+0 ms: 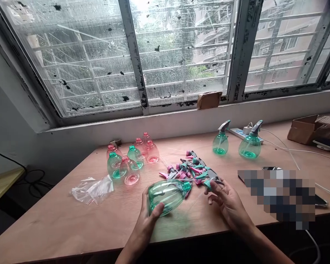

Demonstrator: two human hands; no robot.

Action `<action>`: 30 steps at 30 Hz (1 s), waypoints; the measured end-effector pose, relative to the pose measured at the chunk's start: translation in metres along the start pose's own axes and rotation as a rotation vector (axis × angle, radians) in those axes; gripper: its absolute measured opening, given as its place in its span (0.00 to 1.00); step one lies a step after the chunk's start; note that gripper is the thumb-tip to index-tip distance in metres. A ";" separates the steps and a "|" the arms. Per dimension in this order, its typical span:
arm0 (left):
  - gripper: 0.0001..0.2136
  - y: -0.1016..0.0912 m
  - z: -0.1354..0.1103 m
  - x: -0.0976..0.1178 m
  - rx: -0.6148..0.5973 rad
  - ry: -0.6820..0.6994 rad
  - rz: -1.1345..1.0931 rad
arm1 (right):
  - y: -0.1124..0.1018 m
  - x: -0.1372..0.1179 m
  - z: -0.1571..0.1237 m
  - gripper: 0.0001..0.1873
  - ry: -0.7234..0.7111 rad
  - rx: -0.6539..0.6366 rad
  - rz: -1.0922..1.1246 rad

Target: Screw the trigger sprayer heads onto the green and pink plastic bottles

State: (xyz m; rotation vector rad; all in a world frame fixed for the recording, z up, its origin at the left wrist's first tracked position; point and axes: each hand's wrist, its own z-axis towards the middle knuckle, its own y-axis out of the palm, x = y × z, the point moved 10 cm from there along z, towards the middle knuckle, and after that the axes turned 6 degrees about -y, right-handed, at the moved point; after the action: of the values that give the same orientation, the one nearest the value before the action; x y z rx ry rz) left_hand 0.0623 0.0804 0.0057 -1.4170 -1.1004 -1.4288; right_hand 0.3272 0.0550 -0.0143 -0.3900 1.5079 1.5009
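Observation:
A clear green bottle [167, 196] lies tilted on its side in my left hand [148, 216], its threaded neck pointing right. My right hand [228, 200] pinches a green and grey spray nozzle [208, 183] by its head, and a thin tube seems to run from it toward the bottle's neck. Whether the tube enters the neck I cannot tell. Just behind both hands is a pile of pink, green and grey spray nozzles [195, 167]. Back left stand several open bottles, among them a green bottle [117, 167] and a pink bottle [152, 152].
Two green spray bottles with nozzles on, one [220, 144] beside another [250, 145], stand near a power strip [240, 135]. A crumpled plastic bag [93, 190] lies left. At right are a cardboard box [305, 130], cables and a blurred patch. The window wall borders the table's back.

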 end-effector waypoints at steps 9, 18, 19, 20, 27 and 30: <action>0.30 0.000 0.000 -0.012 -0.059 -0.067 -0.013 | -0.043 -0.016 0.002 0.12 -0.159 0.325 0.099; 0.28 0.001 -0.003 -0.007 -0.021 -0.082 0.054 | -0.024 -0.010 0.002 0.16 -0.078 0.184 -0.009; 0.28 0.002 -0.003 -0.006 -0.025 -0.080 0.063 | -0.018 -0.008 0.002 0.16 -0.064 0.132 -0.036; 0.27 0.003 -0.003 -0.005 -0.032 -0.078 0.072 | -0.013 -0.006 0.001 0.15 -0.058 0.077 -0.063; 0.33 0.008 -0.006 0.000 -0.071 -0.028 0.079 | 0.020 0.004 -0.008 0.13 0.051 -0.225 -0.161; 0.38 0.014 -0.009 0.003 -0.114 -0.006 0.095 | 0.030 0.010 -0.013 0.17 0.126 -0.335 -0.212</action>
State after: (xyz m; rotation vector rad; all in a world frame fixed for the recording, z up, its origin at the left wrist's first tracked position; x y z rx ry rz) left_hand 0.0727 0.0680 0.0089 -1.5339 -0.9552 -1.4391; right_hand 0.2935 0.0531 -0.0067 -0.8295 1.2623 1.5813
